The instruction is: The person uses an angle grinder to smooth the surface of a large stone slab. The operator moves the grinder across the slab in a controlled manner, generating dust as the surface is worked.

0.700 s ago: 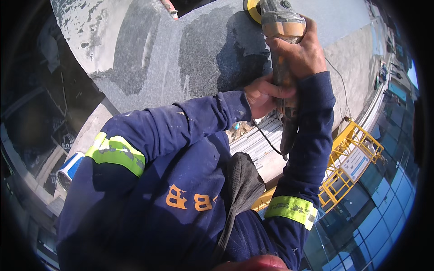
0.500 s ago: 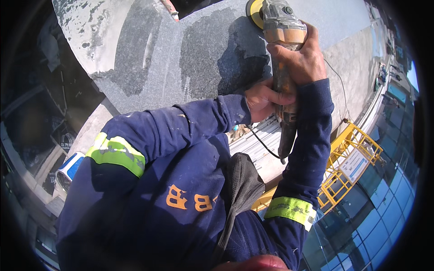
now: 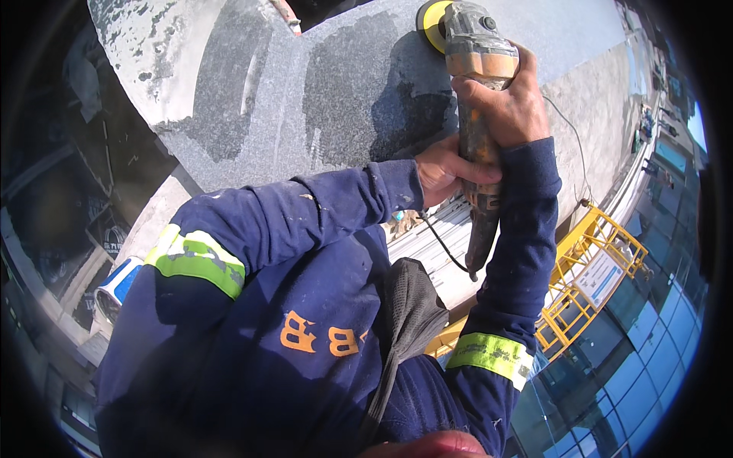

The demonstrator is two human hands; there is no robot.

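Observation:
Both my hands hold an angle grinder (image 3: 479, 141), worn orange and grey, lying lengthwise from the slab back toward me. My right hand (image 3: 515, 107) wraps around its front part, just behind the metal gear head. Lower on the body, my left hand (image 3: 445, 169) grips it from the left side, thumb across the casing. A yellow disc (image 3: 434, 26) at the grinder's head lies against or just over a grey stone slab (image 3: 286, 114); I cannot tell which. Dark patches mark the slab's speckled surface. A black cord (image 3: 443, 243) curves away near the grinder's rear end.
A yellow metal frame (image 3: 569, 294) with a white sign stands at lower right, beside blue glass panels (image 3: 641, 351). A thin cable (image 3: 573, 137) runs along the pale ledge to the right. A blue-and-white container (image 3: 118, 286) is at the left. A red-and-white object (image 3: 287, 15) touches the slab's far edge.
The grinder has tilted very slightly, its rear end shifting a little left and its head a little right. Both hands keep their hold.

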